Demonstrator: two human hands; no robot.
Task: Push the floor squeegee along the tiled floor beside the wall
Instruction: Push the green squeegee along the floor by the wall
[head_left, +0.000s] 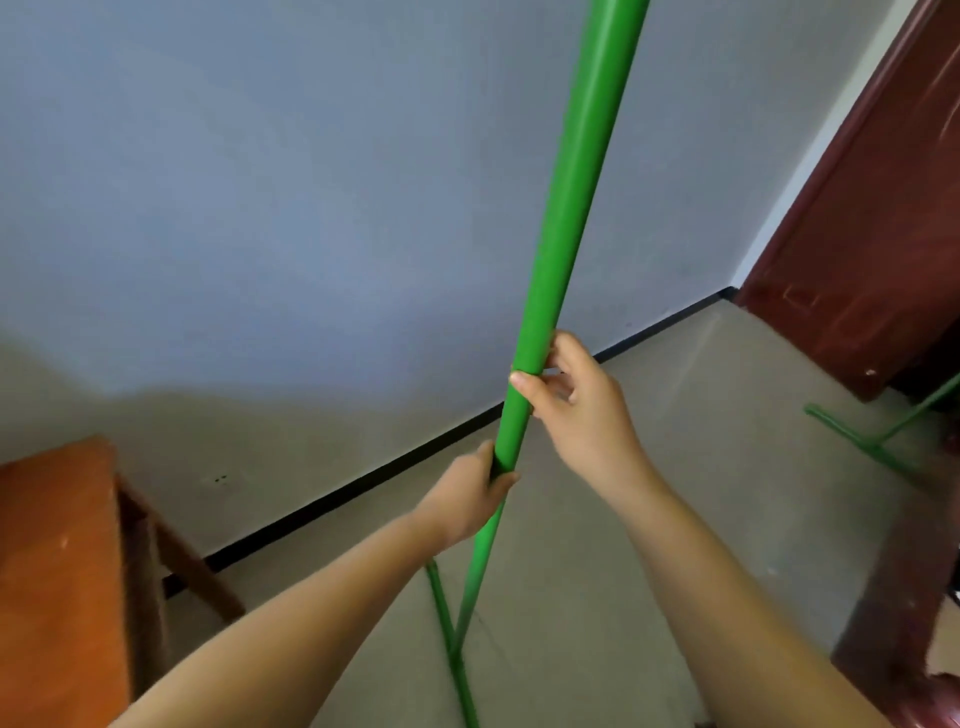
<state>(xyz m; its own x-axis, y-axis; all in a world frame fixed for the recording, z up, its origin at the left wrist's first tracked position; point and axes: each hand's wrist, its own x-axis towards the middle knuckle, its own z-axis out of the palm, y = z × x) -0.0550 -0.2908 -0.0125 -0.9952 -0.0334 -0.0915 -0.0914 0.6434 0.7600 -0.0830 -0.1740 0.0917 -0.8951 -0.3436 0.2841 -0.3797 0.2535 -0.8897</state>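
A green floor squeegee stands nearly upright in front of me, its long handle (566, 208) running from the top edge down to a narrow green blade (451, 639) on the beige tiled floor (701, 467). My left hand (470, 496) is wrapped around the handle lower down. Higher on the pole, my right hand (576, 400) holds it with thumb and fingers curled round it. The blade lies close to my feet, a little way out from the pale wall (260, 208) and its black skirting (363, 488).
A wooden stool or bench (62, 561) stands at the left against the wall. A dark red door and frame (872, 234) fill the right side. A second green squeegee (883, 441) lies on the floor by the door. Dark furniture (909, 623) sits at the lower right.
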